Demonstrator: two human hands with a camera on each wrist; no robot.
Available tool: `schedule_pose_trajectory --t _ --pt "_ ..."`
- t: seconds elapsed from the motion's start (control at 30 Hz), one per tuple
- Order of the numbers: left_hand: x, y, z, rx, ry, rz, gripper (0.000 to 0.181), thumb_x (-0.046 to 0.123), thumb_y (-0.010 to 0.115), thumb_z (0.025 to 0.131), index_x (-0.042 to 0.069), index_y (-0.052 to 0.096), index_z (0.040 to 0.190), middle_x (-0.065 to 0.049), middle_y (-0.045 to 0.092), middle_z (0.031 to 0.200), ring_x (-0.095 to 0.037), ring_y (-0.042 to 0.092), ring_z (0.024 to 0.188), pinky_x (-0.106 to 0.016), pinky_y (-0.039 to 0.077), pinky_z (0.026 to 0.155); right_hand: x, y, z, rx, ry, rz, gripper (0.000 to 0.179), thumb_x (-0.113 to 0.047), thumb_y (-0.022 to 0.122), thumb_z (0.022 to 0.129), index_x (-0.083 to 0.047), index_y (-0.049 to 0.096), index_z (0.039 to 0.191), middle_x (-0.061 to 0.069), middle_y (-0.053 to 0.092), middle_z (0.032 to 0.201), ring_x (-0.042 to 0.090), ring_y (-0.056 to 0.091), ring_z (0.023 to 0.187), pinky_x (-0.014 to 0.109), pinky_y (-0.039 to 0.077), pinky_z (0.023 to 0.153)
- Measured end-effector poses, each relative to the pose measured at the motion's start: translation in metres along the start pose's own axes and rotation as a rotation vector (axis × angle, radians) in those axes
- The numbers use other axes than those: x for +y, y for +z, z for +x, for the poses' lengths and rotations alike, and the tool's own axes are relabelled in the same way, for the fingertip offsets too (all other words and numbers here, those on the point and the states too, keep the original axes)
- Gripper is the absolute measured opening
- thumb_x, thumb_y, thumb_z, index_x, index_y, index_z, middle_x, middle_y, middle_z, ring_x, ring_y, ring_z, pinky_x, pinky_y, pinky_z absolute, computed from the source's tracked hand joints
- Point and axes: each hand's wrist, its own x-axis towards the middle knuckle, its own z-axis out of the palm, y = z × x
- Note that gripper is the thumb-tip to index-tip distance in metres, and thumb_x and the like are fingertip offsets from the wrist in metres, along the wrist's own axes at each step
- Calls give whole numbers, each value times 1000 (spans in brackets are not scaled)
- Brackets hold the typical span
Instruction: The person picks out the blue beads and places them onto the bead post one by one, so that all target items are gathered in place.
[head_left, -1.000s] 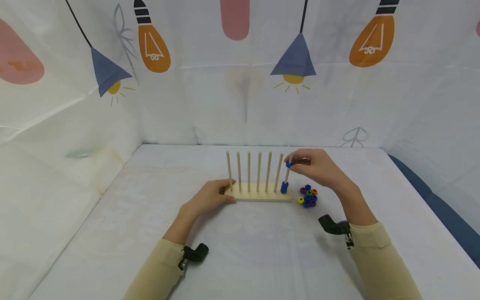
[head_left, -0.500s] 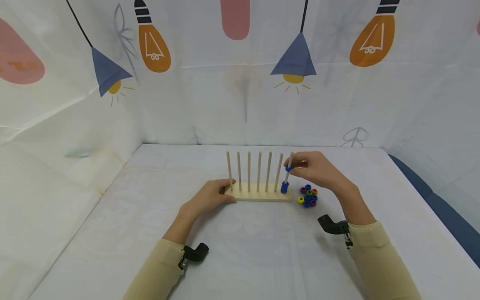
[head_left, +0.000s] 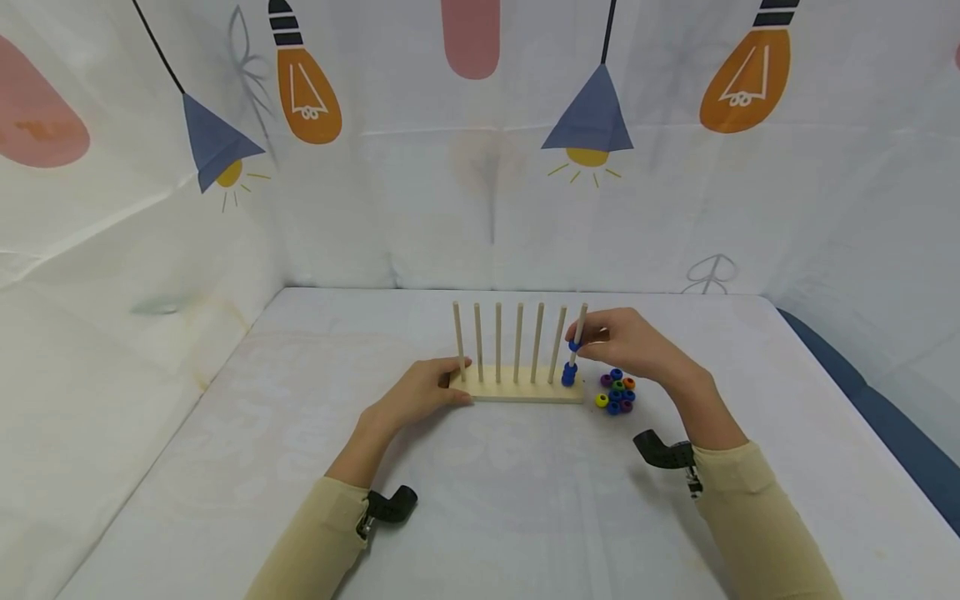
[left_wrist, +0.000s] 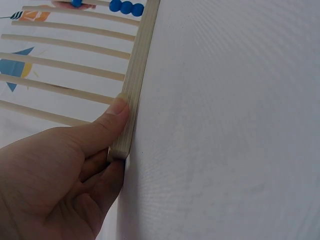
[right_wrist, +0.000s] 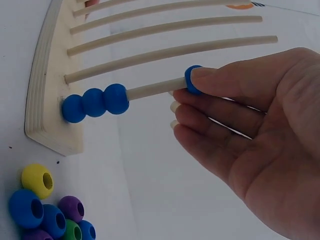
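Observation:
A pale wooden base [head_left: 517, 392] carries a row of several upright pegs. My left hand [head_left: 422, 392] grips the base at its left end, thumb on the near side, as the left wrist view shows. At the rightmost peg, my right hand [head_left: 633, 340] pinches a blue bead [right_wrist: 192, 80] between thumb and fingers, with the peg running through it. Lower on that same peg sit three stacked blue beads [right_wrist: 95, 103], and bare peg shows between them and the held bead. The other pegs bear no beads.
Just right of the base lies a loose cluster of beads [head_left: 616, 396] in blue, purple, green, orange and yellow. The yellow bead [right_wrist: 37, 180] is nearest the base. All of it stands on a white-covered table [head_left: 502, 500] with a printed curtain [head_left: 420, 192] behind.
My right hand has moved down along the rightmost peg, and the pinched blue bead has slid lower with it. The left hand and the base have stayed in place.

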Motion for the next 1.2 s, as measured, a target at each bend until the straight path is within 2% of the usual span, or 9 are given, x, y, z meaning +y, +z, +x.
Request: schedule_pose_trajectory --t 0.57,0.87,1.1,1.2 --pt "-2 -1 0 -5 19 0 65 37 77 85 19 55 144 -2 52 150 -22 42 144 -44 34 119 4 6 3 -56 11 -35 17 -8 66 91 -7 73 107 7 76 98 23 69 96 47 55 88" --pt "-1 -1 0 -1 29 -11 65 36 77 86 19 54 144 -1 52 150 -22 42 144 -44 35 119 7 8 7 -67 20 -57 19 -8 68 90 -4 72 108 10 75 107 30 68 106 54 52 96" --pt "-2 0 1 -4 29 3 65 37 77 85 19 55 143 0 53 149 -21 43 143 -43 35 118 8 10 6 -94 53 -41 18 -4 67 90 -3 72 108 10 73 101 24 67 93 43 57 83" --pt "-2 0 1 -2 31 9 65 37 78 85 19 56 143 0 54 148 -21 44 142 -43 37 117 7 11 7 -108 76 -43 19 -4 66 91 -2 71 109 10 72 100 22 66 92 40 56 82"
